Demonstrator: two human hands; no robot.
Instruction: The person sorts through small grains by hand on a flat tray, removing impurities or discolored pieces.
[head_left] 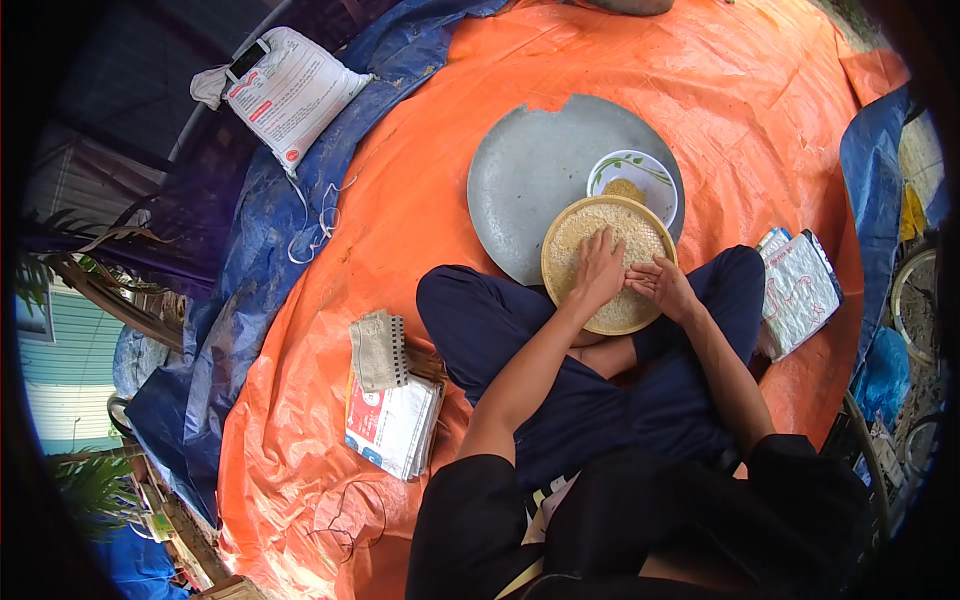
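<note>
A round, shallow woven basket of pale grain rests by my crossed legs, overlapping a large grey round tray. My left hand lies over the grain with its fingers stretched out. From the right side, my right hand reaches over the basket, its fingers apart and pointing toward the left hand. Anything small at the fingertips cannot be made out. Behind the basket, a white bowl with a green leaf pattern stands on the tray and holds yellowish-brown grain. The basket hides part of it.
An orange tarp covers the ground, with blue tarp along its edge. A printed white sack sits at upper left. Folded bags with a grey cloth-like piece lie left; a silvery folded bag lies right.
</note>
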